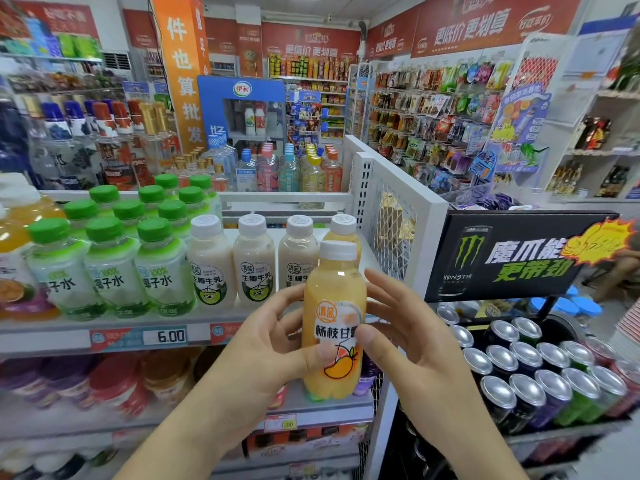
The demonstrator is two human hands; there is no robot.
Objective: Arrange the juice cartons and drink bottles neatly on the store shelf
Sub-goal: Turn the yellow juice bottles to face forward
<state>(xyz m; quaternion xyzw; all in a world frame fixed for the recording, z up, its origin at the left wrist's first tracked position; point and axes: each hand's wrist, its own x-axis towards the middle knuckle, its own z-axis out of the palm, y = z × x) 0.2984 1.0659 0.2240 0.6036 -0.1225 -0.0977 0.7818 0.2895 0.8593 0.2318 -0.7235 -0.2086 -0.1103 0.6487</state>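
An orange mango drink bottle (333, 320) with a white cap is held upright in front of the shelf (52, 336). My left hand (263, 348) grips it from the left, thumb across the label. My right hand (412, 337) holds its right side, thumb on the label and fingers behind. On the shelf behind stand three white coconut-milk bottles (254, 259) and another orange bottle (343, 230) at the right end. Green-capped coconut water bottles (110, 268) fill the shelf to the left.
A white mesh end panel (394, 216) closes the shelf's right side. Right of it, a black energy-drink display (512, 254) stands over several cans (526, 372). Large orange juice bottles (17, 237) sit far left. Lower shelves hold more drinks.
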